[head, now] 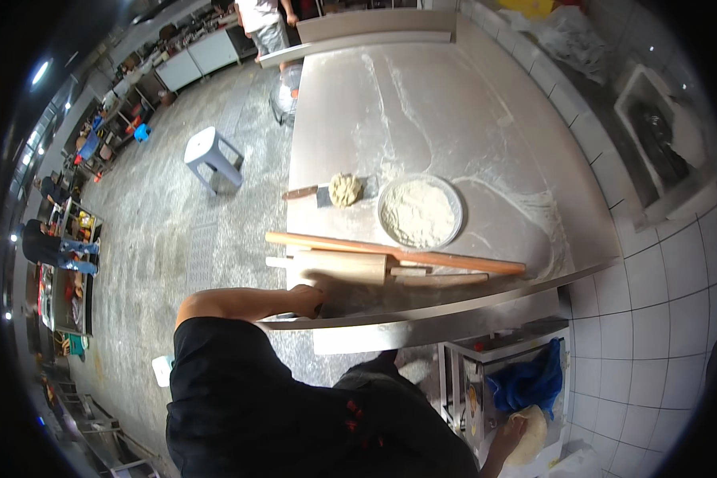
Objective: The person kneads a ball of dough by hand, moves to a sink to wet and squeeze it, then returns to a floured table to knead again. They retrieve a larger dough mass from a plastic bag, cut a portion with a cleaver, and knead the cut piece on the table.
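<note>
My left hand (308, 300) is at the near left edge of the metal table (346, 125), its fingers curled; whether it holds anything is unclear. Just beyond it lie a thick wooden rolling pin (340, 267), a long thin wooden rod (406, 254) and a shorter wooden stick (445, 279). Farther back, a bowl of flour (421, 212) stands right of a rough dough lump (345, 190), which rests on the blade of a wooden-handled knife (300, 193). At the lower right, my right hand (514, 429) grips a large pale piece of dough (532, 436).
A blue cloth (529, 382) lies on a metal-framed stand (472, 358) below the table's right end. White tiled wall (603, 334) borders the right side. A plastic stool (212, 152) stands on the floor at left. People are farther off, one beyond the table's far end.
</note>
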`<state>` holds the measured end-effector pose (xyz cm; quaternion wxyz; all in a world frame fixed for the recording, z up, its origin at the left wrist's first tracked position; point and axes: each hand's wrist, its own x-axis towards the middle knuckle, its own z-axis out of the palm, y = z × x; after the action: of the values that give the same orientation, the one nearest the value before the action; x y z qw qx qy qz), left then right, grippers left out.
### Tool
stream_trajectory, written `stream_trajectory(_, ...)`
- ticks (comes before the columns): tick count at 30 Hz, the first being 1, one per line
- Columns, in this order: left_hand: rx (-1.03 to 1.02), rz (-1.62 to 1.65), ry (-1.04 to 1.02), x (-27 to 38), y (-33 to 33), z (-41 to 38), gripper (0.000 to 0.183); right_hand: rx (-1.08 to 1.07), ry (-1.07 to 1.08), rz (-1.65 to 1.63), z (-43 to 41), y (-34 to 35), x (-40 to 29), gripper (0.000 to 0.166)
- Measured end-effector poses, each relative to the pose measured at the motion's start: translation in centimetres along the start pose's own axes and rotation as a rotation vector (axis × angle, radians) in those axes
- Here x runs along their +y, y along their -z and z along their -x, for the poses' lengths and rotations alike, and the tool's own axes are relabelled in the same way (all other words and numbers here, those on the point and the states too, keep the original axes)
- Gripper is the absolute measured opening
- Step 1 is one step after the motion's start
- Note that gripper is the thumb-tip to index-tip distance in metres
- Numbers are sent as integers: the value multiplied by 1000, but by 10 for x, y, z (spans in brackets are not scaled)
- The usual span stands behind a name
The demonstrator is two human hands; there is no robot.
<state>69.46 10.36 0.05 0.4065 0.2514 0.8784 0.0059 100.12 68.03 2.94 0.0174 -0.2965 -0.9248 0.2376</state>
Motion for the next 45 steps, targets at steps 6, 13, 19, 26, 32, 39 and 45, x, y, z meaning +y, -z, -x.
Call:
stream_trajectory(6, 101, -73, -80, 15, 58, 46, 27, 192, 156, -158, 1, -33, 43, 39)
stream_trajectory(13, 664, -218, -155, 114, 146, 152, 23, 174, 280, -340, 5, -29, 51, 33)
stream_trajectory(19, 824, 475, -466, 311, 133, 95, 32, 249, 525, -521, 10, 7, -56, 38)
stream_trajectory(26, 427, 952, -624, 517, -3, -32, 32, 242, 180, -592, 53, 41, -54, 75)
stream_trajectory(32, -17, 760, -862, 583, -41, -47, 25, 380, -268, -672, 111, 44, 26, 59)
stream_trajectory(39, 467, 294, -1114, 607, -37, -179, 41, 489, -671, -1076, 127, 18, 29, 20)
stream_trajectory(45, 397, -68, -1040, 628, -54, -230, 65, 652, -580, -609, 87, -26, 32, 21)
